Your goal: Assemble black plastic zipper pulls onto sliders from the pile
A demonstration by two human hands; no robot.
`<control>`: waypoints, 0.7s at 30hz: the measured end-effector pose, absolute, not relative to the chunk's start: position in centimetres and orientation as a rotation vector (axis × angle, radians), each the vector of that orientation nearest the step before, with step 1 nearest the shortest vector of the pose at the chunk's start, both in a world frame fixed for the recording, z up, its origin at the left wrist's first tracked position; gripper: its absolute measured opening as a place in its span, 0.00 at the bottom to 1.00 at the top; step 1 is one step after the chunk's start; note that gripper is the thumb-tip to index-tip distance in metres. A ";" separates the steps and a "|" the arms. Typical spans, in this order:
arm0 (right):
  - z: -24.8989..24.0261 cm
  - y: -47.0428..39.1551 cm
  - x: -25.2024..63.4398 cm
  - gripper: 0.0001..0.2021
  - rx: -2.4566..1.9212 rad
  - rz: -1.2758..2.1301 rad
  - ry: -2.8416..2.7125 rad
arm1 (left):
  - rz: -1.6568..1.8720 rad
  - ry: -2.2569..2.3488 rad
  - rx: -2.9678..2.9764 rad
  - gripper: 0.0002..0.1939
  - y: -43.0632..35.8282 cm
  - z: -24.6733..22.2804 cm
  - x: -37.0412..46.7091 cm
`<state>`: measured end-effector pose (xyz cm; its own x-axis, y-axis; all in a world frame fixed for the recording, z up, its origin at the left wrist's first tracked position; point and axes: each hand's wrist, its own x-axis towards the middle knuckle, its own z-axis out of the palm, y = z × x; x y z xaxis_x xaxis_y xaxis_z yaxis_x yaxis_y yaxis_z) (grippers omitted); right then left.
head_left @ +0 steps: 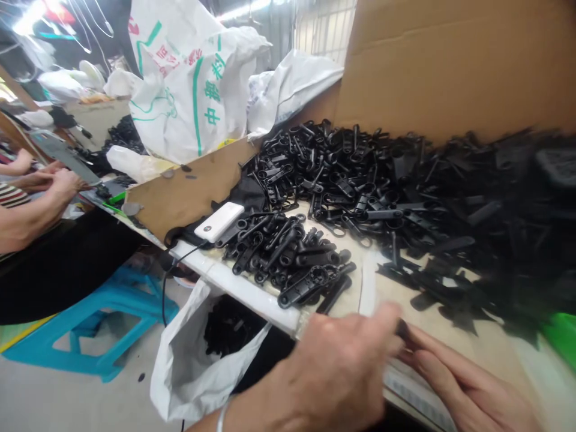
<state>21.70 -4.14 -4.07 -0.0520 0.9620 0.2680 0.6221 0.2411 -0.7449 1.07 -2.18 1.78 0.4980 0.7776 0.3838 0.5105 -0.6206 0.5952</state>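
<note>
Where tabletop (357, 257) ends, left hand (335, 366) meets right hand (468, 381).

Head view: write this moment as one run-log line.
left hand and right hand: meeting at small dark piece, grip blurred | black parts: heaped on worktop | white device: cabled, beside smaller heap

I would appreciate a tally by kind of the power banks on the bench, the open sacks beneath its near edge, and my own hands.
White power bank: 1
Open white sack: 1
Hands, left hand and right hand: 2
Total: 4
</note>
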 end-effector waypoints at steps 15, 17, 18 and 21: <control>-3.0 1.1 13.5 0.30 -1.328 -0.070 -2.335 | 1.056 2.163 2.516 0.20 5.4 2.2 -5.0; -3.1 1.6 13.7 0.31 -1.329 -0.024 -2.344 | 1.115 1.935 2.657 0.20 2.9 1.6 -4.4; -3.1 1.8 14.0 0.30 -1.312 0.012 -2.351 | 1.046 1.794 2.729 0.21 1.8 1.0 -4.1; -2.8 2.3 15.5 0.30 -1.235 0.118 -2.393 | 0.867 1.636 2.810 0.24 -0.3 -1.4 -3.2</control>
<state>15.46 2.31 -2.82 -0.5031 0.7926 0.3444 0.7547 0.5972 -0.2717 -3.23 -0.25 -1.36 0.4018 0.7447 0.5329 0.8590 -0.5081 0.0623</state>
